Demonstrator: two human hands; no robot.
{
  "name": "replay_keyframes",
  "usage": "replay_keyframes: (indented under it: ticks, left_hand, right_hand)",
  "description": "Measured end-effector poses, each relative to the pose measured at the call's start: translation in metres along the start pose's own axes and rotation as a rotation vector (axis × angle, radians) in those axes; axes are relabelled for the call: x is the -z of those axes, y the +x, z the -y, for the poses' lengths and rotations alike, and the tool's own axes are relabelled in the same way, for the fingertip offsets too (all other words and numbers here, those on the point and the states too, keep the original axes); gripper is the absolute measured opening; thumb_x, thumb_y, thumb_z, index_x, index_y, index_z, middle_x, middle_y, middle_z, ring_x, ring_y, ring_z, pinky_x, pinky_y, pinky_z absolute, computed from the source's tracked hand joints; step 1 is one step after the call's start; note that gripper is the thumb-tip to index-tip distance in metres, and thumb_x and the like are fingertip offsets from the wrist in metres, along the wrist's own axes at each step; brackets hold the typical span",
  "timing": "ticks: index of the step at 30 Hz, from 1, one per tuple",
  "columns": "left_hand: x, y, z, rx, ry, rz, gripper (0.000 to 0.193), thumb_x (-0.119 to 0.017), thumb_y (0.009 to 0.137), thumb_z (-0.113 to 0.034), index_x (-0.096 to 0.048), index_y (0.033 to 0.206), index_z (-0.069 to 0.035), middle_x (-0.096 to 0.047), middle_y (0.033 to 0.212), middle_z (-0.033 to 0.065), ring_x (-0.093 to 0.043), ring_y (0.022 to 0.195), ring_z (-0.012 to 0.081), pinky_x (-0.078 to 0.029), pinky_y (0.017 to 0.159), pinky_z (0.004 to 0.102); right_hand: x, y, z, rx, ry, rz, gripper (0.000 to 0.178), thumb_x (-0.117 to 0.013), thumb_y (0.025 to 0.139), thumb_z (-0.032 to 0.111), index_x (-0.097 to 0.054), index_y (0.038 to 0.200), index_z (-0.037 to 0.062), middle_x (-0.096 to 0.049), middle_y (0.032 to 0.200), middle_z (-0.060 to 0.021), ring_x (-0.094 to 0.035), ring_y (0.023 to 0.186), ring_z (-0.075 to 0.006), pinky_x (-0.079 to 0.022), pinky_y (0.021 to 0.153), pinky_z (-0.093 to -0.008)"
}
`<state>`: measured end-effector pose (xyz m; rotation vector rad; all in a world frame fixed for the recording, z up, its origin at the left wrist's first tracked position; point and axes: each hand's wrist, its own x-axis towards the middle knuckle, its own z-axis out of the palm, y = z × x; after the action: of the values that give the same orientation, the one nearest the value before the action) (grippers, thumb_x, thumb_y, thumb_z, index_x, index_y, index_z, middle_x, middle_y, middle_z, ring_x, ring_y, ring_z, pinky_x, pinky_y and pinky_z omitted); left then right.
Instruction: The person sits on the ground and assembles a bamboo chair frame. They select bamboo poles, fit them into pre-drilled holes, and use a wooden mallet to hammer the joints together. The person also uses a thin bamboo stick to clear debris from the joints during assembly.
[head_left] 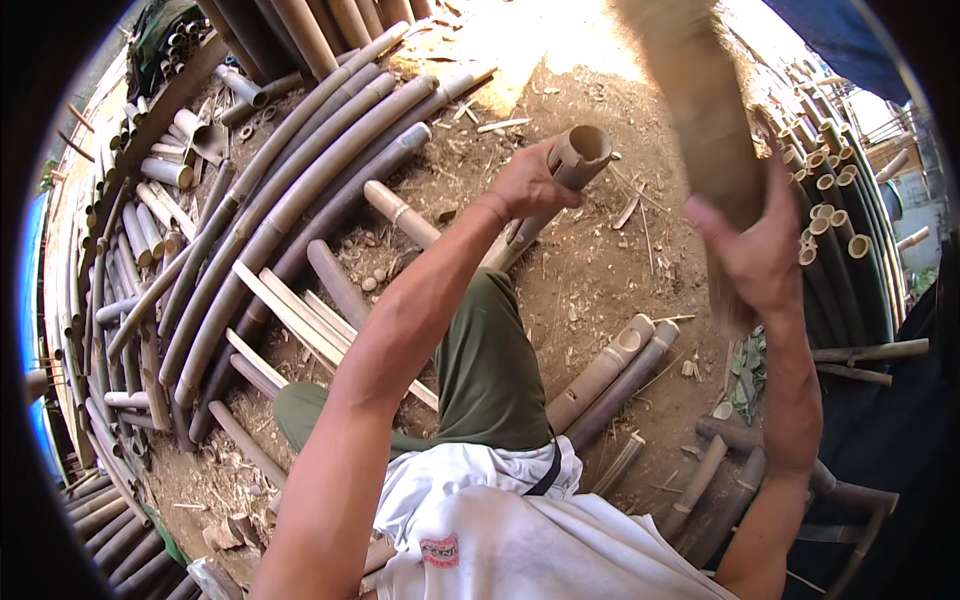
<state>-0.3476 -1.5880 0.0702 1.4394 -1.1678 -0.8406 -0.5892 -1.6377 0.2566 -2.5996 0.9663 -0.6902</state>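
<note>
My left hand (530,182) is wrapped round the upper part of a bamboo tube (583,158), whose hollow cut end faces up. The lower part of that tube slants down behind my raised knee. My right hand (755,240) grips a long, flat brown piece (705,110), raised up on the right. Motion smears it, so I cannot tell whether it is wood or bamboo. It is apart from the tube, to its right. Beneath my hands lies bare earth (590,270) strewn with chips.
Long bamboo poles (300,190) lie curving across the left, with pale split strips (300,320) by my leg. Cut lengths (620,370) rest near my right thigh. Upright bamboo bundles (840,210) stand at far right. A low bamboo frame (850,490) is at lower right.
</note>
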Motion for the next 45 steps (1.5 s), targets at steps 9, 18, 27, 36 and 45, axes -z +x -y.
replay_keyframes:
  ticks: [9, 18, 27, 36, 45]
  left_hand:
    - [0.005, 0.004, -0.006, -0.080, 0.010, 0.072, 0.043, -0.084, 0.070, -0.012, -0.065, 0.108, -0.006, -0.070, 0.100, 0.0049, -0.064, 0.094, 0.0163, -0.052, 0.088, 0.0340]
    - [0.005, 0.011, 0.005, -0.046, 0.069, 0.103, 0.039, -0.083, 0.069, -0.010, -0.064, 0.103, -0.006, -0.069, 0.095, 0.0030, -0.063, 0.090, 0.0163, -0.051, 0.085, 0.0325]
    - [0.008, 0.015, 0.019, -0.020, -0.046, 0.157, 0.050, -0.083, 0.066, -0.014, -0.065, 0.113, -0.011, -0.070, 0.105, 0.0030, -0.063, 0.099, 0.0183, -0.050, 0.092, 0.0339]
    - [0.015, 0.021, 0.026, -0.012, 0.166, 0.205, 0.036, -0.080, 0.070, -0.012, -0.069, 0.103, -0.002, -0.070, 0.086, 0.0047, -0.064, 0.079, 0.0168, -0.053, 0.079, 0.0314]
    - [0.004, 0.013, 0.022, -0.013, 0.040, 0.149, 0.041, -0.079, 0.078, -0.011, -0.065, 0.115, -0.001, -0.069, 0.102, 0.0054, -0.065, 0.093, 0.0165, -0.051, 0.087, 0.0327]
  right_hand:
    - [-0.021, -0.008, -0.026, 0.043, -0.057, 0.165, 0.101, -0.084, 0.076, 0.032, -0.026, 0.152, -0.0003, -0.051, 0.137, -0.0279, -0.055, 0.125, -0.0373, -0.045, 0.106, -0.0430]
    - [-0.036, -0.034, -0.061, 0.212, -0.200, 0.123, 0.100, -0.083, 0.076, 0.029, -0.026, 0.154, 0.0047, -0.053, 0.137, -0.0277, -0.058, 0.121, -0.0403, -0.049, 0.102, -0.0454]
    - [-0.054, -0.032, -0.062, 0.094, 0.059, 0.051, 0.091, -0.080, 0.082, 0.028, -0.026, 0.149, -0.0033, -0.053, 0.135, -0.0214, -0.057, 0.121, -0.0337, -0.048, 0.102, -0.0426]
    - [-0.065, -0.047, -0.080, 0.111, -0.252, 0.209, 0.103, -0.079, 0.079, 0.042, -0.018, 0.158, 0.0152, -0.054, 0.121, -0.0243, -0.068, 0.093, -0.0370, -0.064, 0.069, -0.0450]
    - [-0.060, -0.067, -0.083, 0.034, -0.155, 0.219, 0.107, -0.081, 0.076, 0.040, -0.017, 0.157, 0.0113, -0.056, 0.123, -0.0263, -0.068, 0.098, -0.0394, -0.061, 0.086, -0.0476]
